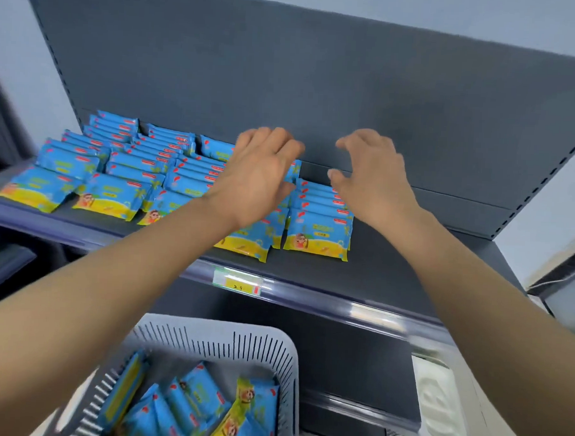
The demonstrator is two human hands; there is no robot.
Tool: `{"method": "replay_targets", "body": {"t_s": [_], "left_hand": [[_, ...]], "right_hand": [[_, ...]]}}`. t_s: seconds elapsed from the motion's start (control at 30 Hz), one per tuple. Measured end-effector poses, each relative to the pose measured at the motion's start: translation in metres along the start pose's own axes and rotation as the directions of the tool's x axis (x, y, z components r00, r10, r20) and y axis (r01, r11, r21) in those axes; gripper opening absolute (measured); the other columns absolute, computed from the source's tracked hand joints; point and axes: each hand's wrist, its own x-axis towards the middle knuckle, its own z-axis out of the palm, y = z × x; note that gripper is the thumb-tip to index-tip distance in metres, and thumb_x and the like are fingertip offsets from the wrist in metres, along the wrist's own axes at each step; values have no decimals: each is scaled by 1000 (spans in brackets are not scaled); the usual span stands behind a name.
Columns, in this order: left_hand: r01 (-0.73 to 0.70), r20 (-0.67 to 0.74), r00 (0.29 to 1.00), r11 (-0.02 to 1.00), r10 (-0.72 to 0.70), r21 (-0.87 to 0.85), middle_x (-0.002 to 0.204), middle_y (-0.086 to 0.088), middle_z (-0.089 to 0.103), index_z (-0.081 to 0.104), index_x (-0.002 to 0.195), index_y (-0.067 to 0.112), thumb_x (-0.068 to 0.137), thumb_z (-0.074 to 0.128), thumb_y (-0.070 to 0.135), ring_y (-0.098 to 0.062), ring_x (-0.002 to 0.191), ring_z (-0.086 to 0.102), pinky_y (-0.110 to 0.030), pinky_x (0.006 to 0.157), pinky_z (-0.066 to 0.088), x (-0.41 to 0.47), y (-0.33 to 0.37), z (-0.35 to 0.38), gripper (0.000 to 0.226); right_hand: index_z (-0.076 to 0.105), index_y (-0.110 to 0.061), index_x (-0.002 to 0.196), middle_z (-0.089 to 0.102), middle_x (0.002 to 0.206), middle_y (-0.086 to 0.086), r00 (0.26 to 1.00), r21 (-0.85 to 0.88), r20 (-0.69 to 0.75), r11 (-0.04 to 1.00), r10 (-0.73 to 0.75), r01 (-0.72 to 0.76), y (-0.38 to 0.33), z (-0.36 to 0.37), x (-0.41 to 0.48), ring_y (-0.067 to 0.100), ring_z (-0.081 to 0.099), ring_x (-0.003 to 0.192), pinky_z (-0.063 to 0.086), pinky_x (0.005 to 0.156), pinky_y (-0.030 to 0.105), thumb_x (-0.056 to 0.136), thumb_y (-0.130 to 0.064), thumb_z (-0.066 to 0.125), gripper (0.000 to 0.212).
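Observation:
Several rows of blue and yellow packets lie overlapped on a dark shelf. My left hand reaches over the second row from the right, fingers loosely bent, covering part of it; whether it touches a packet is hidden. My right hand hovers above the back of the rightmost row, fingers curved and spread, holding nothing. Below, a grey slotted basket holds more of the same packets, lying in a jumble.
The shelf's dark back panel rises just behind my hands. Its right part carries no packets. A price tag sits on the front rail. A white package lies on a lower shelf at the right.

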Motion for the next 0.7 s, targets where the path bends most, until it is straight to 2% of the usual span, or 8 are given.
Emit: {"method": "replay_targets", "body": {"t_s": [0.23,0.5,0.7], "left_hand": [[-31,-111,993,997,39,75,110,-15,56,55,114,5,70,68,20,-33,103,47,-36,91,25,-37,1,-79,49],[-45,-165,984,995,60,94,111,-16,56,56,114,3,73,67,19,-27,102,41,-36,90,27,-96,0,-132,46],[16,-155,988,999,-10,40,113,-16,55,55,115,5,77,60,27,-30,103,45,-35,90,27,-139,-6,-128,44]], "right_hand": [[44,-15,132,39,139,2,988,-49,-132,996,-81,75,-66,-37,-41,25,32,130,28,101,37,91,-27,54,44],[47,-14,130,43,136,3,957,5,-230,983,-176,182,-123,-45,-87,24,33,129,25,100,35,89,-24,54,42],[48,-13,128,45,134,5,965,50,-169,976,-200,211,-142,-19,-107,26,36,127,26,99,36,89,-24,53,41]]}}
